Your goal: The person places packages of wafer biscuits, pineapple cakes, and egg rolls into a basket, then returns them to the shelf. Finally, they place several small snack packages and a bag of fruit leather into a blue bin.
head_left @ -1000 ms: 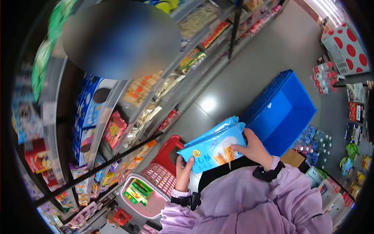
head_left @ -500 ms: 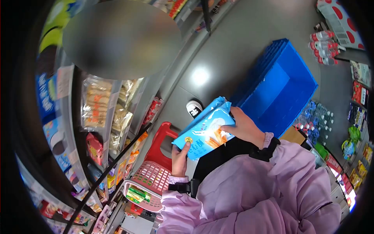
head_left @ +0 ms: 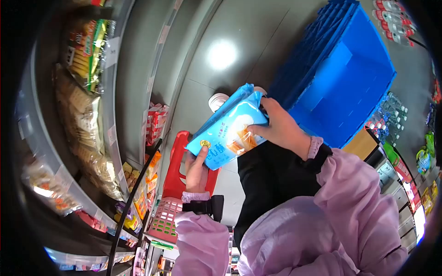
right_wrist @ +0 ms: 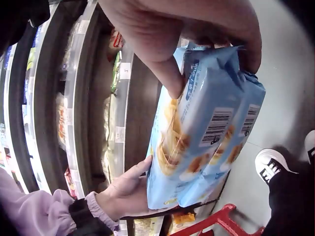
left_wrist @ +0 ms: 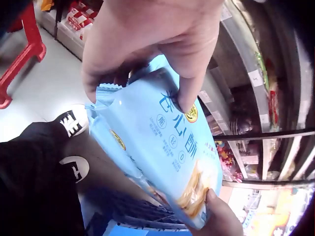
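Two light-blue snack packs with pastry rolls printed on them are held face to face between both hands. The near pack point(head_left: 232, 131) shows its printed front in the head view; the other pack point(right_wrist: 246, 132) lies against its back, barcode sides in line in the right wrist view. My left hand point(head_left: 197, 170) grips the lower left end, thumb on the front by the round gold logo. My right hand point(head_left: 283, 126) grips the upper right end, its thumb over the pastry picture and its fingers behind, mostly hidden.
A large blue crate point(head_left: 343, 92) stands on the floor at the right. A pink basket point(head_left: 163, 218) with a red frame point(head_left: 175, 161) is at lower left. Shelves of bagged snacks point(head_left: 83, 133) line the left, and bottles point(head_left: 393, 117) stand beyond the crate.
The head view has swung, so the shelves loom closer at left and the basket slides toward the bottom edge. Both hands keep hold of the packs, which sit higher in view.
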A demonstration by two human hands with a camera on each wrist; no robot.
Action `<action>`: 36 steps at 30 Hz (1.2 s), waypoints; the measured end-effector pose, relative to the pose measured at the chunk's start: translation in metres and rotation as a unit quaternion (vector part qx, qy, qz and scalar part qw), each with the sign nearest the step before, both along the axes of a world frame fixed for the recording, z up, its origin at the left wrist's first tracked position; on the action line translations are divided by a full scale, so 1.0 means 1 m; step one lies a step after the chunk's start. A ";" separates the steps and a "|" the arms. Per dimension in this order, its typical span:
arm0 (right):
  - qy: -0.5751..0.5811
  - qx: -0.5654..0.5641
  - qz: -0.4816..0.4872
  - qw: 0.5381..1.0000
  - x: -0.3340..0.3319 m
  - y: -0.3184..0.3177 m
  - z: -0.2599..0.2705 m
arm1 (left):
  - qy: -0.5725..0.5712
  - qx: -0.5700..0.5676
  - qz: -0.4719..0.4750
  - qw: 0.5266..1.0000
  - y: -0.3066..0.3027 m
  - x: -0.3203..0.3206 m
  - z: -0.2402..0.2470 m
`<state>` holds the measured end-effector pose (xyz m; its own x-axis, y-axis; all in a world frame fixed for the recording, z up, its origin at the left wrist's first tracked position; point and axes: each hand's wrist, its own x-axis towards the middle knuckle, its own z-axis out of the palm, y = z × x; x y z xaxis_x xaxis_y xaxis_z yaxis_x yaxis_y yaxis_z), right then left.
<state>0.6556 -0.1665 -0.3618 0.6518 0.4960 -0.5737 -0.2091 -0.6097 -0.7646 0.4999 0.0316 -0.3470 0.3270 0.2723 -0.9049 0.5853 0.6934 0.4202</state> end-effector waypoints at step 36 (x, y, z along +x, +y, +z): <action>-0.202 0.189 0.085 0.957 0.058 0.200 -0.303 | -0.148 0.075 0.107 0.980 0.156 0.005 -0.276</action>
<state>0.7140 0.0331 -0.6649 0.6734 0.7376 -0.0499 0.2286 -0.2719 -0.9348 0.5050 0.1874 -0.6234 0.4896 0.4869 -0.7233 0.2697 0.7043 0.6567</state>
